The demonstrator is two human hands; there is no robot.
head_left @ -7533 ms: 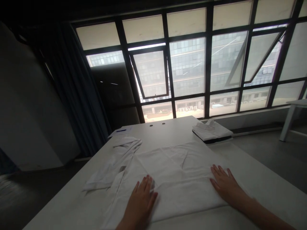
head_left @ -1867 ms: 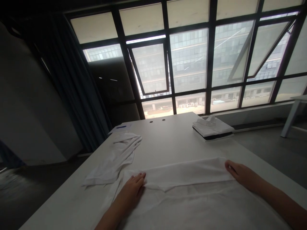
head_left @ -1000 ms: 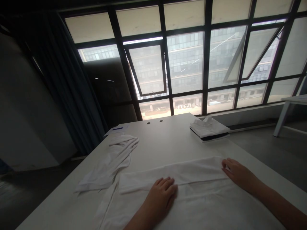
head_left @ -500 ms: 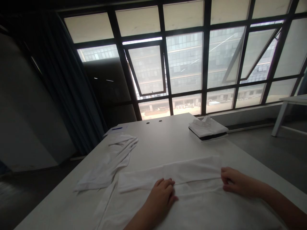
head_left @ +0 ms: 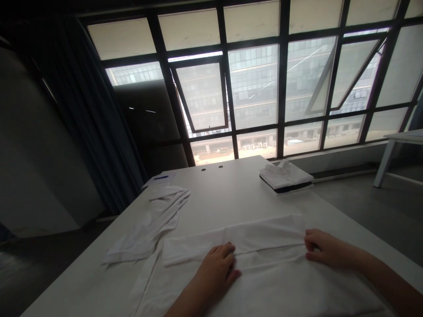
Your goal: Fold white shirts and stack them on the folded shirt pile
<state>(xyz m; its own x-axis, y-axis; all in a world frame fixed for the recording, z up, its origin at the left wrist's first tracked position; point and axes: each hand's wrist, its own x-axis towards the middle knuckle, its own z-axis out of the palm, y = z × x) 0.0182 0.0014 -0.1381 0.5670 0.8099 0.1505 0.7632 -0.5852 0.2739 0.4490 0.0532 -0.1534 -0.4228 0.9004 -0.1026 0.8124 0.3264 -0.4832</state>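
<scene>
The person's 2 bare hands work on a white cloth garment (head_left: 264, 281) lying flat at the bottom centre of the frame, on a white table (head_left: 224, 189). Its upper part is turned over into a wide band (head_left: 231, 237) running across the table. The left hand (head_left: 214, 268) rests on the band's lower edge, its curled fingers (head_left: 221, 251) drawn narrow and pressing the cloth; a firm grip cannot be told. The right hand (head_left: 325, 246) sits at the band's right end, its fingertips (head_left: 309, 244) bunched close at the fold, and whether they pinch the cloth cannot be told either.

The band is touched at only 2 spots, so a lift or drag by either hand could let the fold slide or skew. The loose strip of cloth (head_left: 145, 286) at lower left could also be pulled out of line, and the crumpled white cloth (head_left: 145, 233) just beside it could get dragged along.

The nearest thing to a container is a flat dark base (head_left: 292, 188) at upper right, under a folded white shirt (head_left: 286, 175); what the base is cannot be told.
</scene>
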